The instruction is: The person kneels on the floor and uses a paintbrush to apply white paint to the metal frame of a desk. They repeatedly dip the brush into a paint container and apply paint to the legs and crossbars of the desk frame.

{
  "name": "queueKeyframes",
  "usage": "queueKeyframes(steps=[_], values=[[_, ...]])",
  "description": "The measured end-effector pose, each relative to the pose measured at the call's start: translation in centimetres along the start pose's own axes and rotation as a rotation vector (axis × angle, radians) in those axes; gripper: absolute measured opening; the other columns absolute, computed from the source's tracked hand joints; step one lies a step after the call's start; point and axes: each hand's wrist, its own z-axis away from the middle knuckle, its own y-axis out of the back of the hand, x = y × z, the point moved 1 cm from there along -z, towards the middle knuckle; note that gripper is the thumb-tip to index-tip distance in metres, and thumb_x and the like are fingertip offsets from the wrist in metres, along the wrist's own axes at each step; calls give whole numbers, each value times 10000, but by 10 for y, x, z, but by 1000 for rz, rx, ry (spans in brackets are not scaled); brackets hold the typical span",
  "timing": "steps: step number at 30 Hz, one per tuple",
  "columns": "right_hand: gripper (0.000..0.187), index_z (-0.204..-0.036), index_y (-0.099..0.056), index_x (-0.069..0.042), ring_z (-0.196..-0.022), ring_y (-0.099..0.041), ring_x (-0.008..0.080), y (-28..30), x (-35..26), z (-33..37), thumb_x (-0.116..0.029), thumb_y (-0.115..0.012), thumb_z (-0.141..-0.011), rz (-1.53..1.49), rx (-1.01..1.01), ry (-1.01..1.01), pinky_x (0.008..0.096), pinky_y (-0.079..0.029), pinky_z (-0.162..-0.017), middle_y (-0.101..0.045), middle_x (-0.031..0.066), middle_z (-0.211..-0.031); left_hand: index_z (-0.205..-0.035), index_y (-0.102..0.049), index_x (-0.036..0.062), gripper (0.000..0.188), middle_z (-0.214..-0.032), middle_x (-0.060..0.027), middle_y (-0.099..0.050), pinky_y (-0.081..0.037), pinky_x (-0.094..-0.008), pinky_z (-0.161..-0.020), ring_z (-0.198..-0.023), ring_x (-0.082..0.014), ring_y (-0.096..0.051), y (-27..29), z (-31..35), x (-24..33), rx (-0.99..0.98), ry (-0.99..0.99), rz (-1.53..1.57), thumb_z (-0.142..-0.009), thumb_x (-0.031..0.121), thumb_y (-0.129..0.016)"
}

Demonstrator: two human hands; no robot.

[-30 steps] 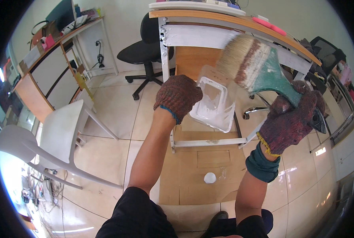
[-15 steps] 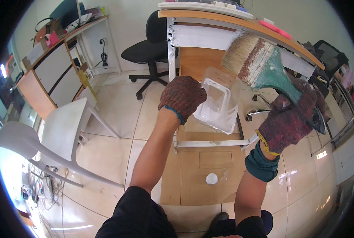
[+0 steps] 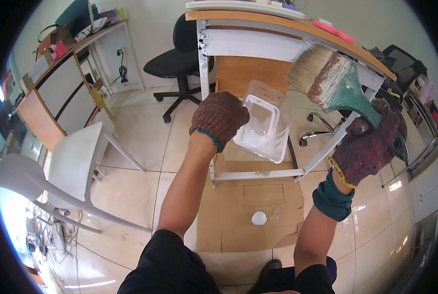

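My left hand (image 3: pixel 219 118), in a dark knitted glove, is closed on the near side of a clear plastic tub (image 3: pixel 282 143) with white paint in it. Its fingertips are hidden behind the glove's back. Wrapped round the teal handle of a wide paintbrush (image 3: pixel 347 87) is my right hand (image 3: pixel 368 149), gloved in stained maroon knit. The pale bristles lie against or just in front of a white panel (image 3: pixel 251 45) under the desk's wooden edge (image 3: pixel 273 22); contact cannot be made out. The tub hangs below the panel, left of the brush.
Cardboard (image 3: pixel 219 230) covers the floor under the desk's white foot bar (image 3: pixel 256 175), with a small white round piece (image 3: pixel 259 218) on it. A black office chair (image 3: pixel 180 66) stands behind. At left are a white chair (image 3: pixel 72 161) and another desk (image 3: pixel 37 120).
The paintbrush and my right hand have moved right along the panel. My left hand still holds the tub; the whole view has shifted slightly.
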Motion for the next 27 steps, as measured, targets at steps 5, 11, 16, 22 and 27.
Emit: queueKeyframes(steps=[5, 11, 16, 22, 27], values=[[119, -922, -589, -22, -778, -550, 111, -11, -15, 5, -56, -512, -838, 12, 1, 33, 220, -457, -564, -593, 78, -927, -708, -650, 47, 298, -743, -197, -620, -494, -437, -660, -689, -351, -610, 0, 1, 5, 21, 31, 60, -748, 305, -507], [140, -946, -589, -17, -725, -557, 107, 12, 8, -11, -63, -500, -849, 134, 20, -37, 208, -457, -554, -615, 41, -918, -688, -643, 32, 343, -722, -209, -611, -479, -444, -662, -682, -371, -595, 3, 1, 6, -9, 34, 58, -726, 350, -519], [169, -987, -590, -22, -779, -579, 148, 7, 6, -3, -83, -524, -844, -68, -53, 73, 260, -497, -657, -618, 46, -917, -696, -643, 25, 343, -734, -204, -617, -480, -439, -671, -692, -371, -597, 5, 1, 11, -29, 83, 161, -728, 349, -537], [259, -1090, -560, -34, -848, -576, 142, -7, 7, -10, -42, -544, -831, -211, -169, -231, 225, -501, -653, -601, 63, -970, -702, -642, 33, 308, -708, -186, -615, -482, -418, -659, -683, -352, -596, 9, 4, 17, -33, 86, 186, -736, 324, -547], [374, -1158, -529, -53, -946, -592, 204, 22, 20, -38, -45, -599, -790, 427, -297, 170, 294, -511, -739, -608, 86, -1037, -711, -636, 47, 281, -695, -171, -609, -483, -410, -648, -664, -339, -593, -5, 1, 4, 15, -72, 75, -752, 308, -544]])
